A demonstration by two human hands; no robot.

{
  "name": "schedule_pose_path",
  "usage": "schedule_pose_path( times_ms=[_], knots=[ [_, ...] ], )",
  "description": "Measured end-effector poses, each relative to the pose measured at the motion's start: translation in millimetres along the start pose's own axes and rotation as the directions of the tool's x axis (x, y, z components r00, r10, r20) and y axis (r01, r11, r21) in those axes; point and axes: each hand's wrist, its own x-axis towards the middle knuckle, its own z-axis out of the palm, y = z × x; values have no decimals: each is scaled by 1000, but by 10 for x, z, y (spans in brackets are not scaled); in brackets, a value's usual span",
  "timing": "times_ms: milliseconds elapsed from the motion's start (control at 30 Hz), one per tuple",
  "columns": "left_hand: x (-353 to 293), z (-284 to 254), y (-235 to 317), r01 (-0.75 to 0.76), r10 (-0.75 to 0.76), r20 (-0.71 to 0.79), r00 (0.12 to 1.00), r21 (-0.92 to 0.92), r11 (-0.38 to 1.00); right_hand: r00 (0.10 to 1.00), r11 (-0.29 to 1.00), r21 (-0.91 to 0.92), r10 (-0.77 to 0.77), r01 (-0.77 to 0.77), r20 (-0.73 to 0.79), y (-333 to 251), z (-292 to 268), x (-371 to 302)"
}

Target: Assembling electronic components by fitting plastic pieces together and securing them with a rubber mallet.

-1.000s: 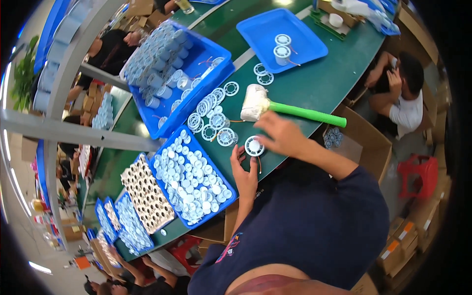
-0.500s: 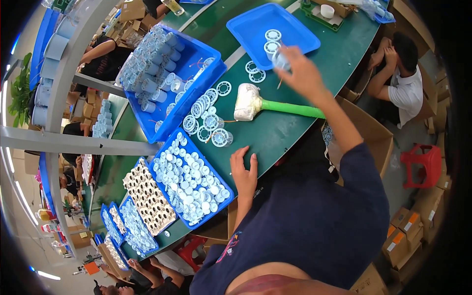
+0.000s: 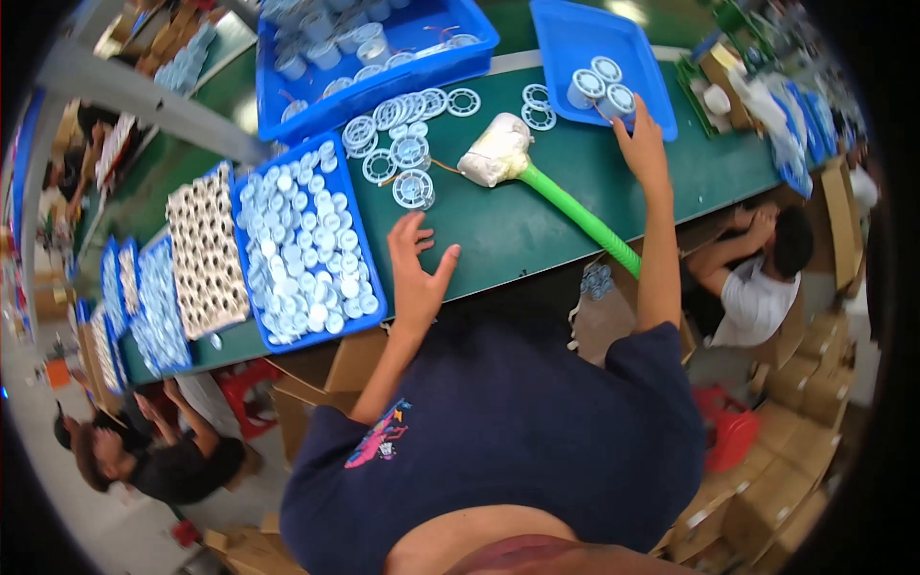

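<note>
Right hand (image 3: 647,149), upper right: fingertips met a pale-blue, slotted-rim plastic cup (image 3: 621,102) in the smooth blue tray (image 3: 577,36); couldn't tell if gripped. Left hand (image 3: 418,278), centre-left, was spread wide, bare. Lumpy white-headed mallet (image 3: 498,151) with green handle lay upper centre.

Assembly workshop | long green bench (image 3: 498,230) | blue parts trays (image 3: 580,43) | cardboard boxes (image 3: 757,508)

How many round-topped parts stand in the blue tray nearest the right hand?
3: the back part, the left part and the front part, by the right hand.
</note>
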Motion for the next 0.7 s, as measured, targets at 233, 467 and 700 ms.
schedule_pose_path(
  times_ms=[233,467,700],
  knots=[
    [319,20,185,169,-176,-139,975,-61,984,999,995,-89,39,-40,-13,-84,-67,-98],
    [436,32,-43,98,-95,-88,992,24,995,947,961,-163,-252,222,-199,-1048,-386,-303],
    [148,47,77,136,-135,-10,991,69,988,786,777,290,-608,559,114,-1873,-163,-298]
  ],
)
